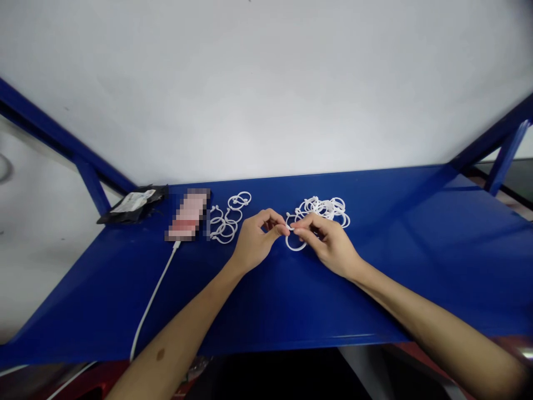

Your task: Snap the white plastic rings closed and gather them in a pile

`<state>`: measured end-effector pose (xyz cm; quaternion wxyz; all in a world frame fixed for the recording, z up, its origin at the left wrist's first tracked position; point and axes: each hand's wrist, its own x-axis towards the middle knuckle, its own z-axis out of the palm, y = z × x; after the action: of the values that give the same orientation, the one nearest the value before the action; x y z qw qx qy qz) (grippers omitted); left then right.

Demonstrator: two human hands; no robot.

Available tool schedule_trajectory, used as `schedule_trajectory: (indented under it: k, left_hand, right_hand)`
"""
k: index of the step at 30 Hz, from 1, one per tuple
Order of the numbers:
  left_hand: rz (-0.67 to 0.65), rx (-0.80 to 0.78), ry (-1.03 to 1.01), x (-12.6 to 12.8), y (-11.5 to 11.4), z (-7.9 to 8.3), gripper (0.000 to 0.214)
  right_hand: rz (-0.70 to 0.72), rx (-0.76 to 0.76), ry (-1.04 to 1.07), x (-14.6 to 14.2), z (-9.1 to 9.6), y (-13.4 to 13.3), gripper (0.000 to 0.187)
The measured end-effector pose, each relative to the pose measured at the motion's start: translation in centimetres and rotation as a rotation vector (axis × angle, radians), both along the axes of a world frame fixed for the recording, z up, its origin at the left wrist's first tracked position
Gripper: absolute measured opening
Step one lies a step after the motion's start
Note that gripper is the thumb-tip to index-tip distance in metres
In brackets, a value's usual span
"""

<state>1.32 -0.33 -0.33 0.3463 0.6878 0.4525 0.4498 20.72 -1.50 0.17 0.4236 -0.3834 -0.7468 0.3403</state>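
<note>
My left hand [259,239] and my right hand [332,249] meet over the middle of the blue table, both closed in a pinch on one white plastic ring [295,249]. The ring's lower curve shows below the fingertips; the fingers hide the part they grip. Just behind my right hand lies a heaped pile of similar white rings [343,214]. To the left of my left hand, a looser group of several white rings [225,241] rests on the table, some overlapping. Small knobs show at the openings of these rings.
A phone [189,214], its screen blurred out, lies left with a white cable [154,300] running over the front edge. A black packet with a white label [133,201] sits at the back left. Blue frame bars [91,180] and a white wall [266,89] bound the blue table [416,244].
</note>
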Motion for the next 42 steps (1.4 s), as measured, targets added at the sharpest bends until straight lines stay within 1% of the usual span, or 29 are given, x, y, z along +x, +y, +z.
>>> schedule_trajectory:
  k: [3,5,6,8,9,11,13,15,18,20,22,24,25,27,29,31,32,34,36,38,42]
  left_hand:
    - [0.003,0.071,0.064,0.0,0.0,0.1,0.041]
    - [-0.006,0.112,0.126,-0.2,0.2,0.2,0.040]
    - [-0.012,0.132,0.183,-0.5,0.5,0.2,0.036]
    - [0.016,0.186,0.368,-1.4,1.4,0.2,0.025]
    - [0.048,0.227,0.498,-1.9,1.8,0.2,0.022]
    - [0.250,0.304,0.750,-3.2,2.8,-0.2,0.022]
    - [0.417,0.316,0.928,-4.3,3.6,-0.7,0.026]
    - [0.491,0.307,1.054,-5.0,4.1,-1.2,0.026]
    - [0.513,0.295,1.134,-5.4,4.3,-1.7,0.021]
    - [0.523,0.303,1.113,-5.4,4.2,-1.7,0.018]
    - [0.527,0.316,1.052,-5.2,4.1,-1.3,0.017]
    - [0.512,0.309,0.940,-4.7,3.8,-0.7,0.014]
    - [0.485,0.285,0.851,-4.4,3.5,-0.4,0.013]
    - [0.384,0.171,0.591,-3.4,2.9,0.1,0.013]
    - [0.245,-0.021,0.241,-2.2,2.1,0.4,0.012]
    - [0.133,-0.176,-0.086,-0.8,1.2,0.4,0.015]
    - [0.074,-0.237,-0.190,-0.1,0.8,0.2,0.020]
    - [-0.002,-0.302,-0.311,1.0,0.1,-0.1,0.026]
    - [-0.024,-0.314,-0.356,1.6,-0.4,-0.6,0.028]
    - [-0.009,-0.291,-0.323,1.7,-0.4,-0.8,0.027]
    - [0.082,-0.156,-0.089,0.7,0.0,-0.6,0.020]
  right_hand:
    - [0.063,0.030,-0.038,0.2,0.1,-0.1,0.015]
    - [0.077,0.060,-0.074,0.2,0.2,-0.1,0.015]
    - [0.069,0.075,-0.095,0.2,0.2,-0.1,0.015]
    - [0.016,0.140,-0.140,0.2,0.1,0.2,0.015]
    - [-0.027,0.196,-0.165,0.4,0.0,0.5,0.015]
    - [-0.127,0.323,-0.224,0.8,-0.4,1.3,0.017]
    - [-0.228,0.412,-0.300,1.5,-0.9,2.4,0.019]
    - [-0.313,0.459,-0.383,2.3,-1.6,3.5,0.021]
    - [-0.383,0.502,-0.501,3.2,-2.3,4.6,0.023]
    - [-0.420,0.525,-0.528,3.4,-2.4,4.8,0.024]
    - [-0.438,0.541,-0.512,3.2,-2.0,4.5,0.025]
    - [-0.416,0.542,-0.471,2.7,-1.5,3.9,0.025]
    - [-0.383,0.534,-0.446,2.3,-1.3,3.4,0.024]
    - [-0.271,0.501,-0.398,1.4,-0.9,2.4,0.022]
    - [-0.159,0.440,-0.366,0.6,-0.9,1.3,0.021]
    - [-0.103,0.383,-0.353,-0.1,-1.1,0.5,0.026]
    - [-0.088,0.352,-0.355,-0.3,-1.3,0.2,0.030]
    - [-0.077,0.287,-0.361,-0.6,-1.6,-0.1,0.031]
    - [-0.077,0.243,-0.365,-0.6,-1.9,-0.1,0.022]
    - [-0.091,0.244,-0.359,-0.5,-2.0,0.0,0.016]
    - [-0.158,0.288,-0.306,-0.2,-1.6,0.3,0.020]
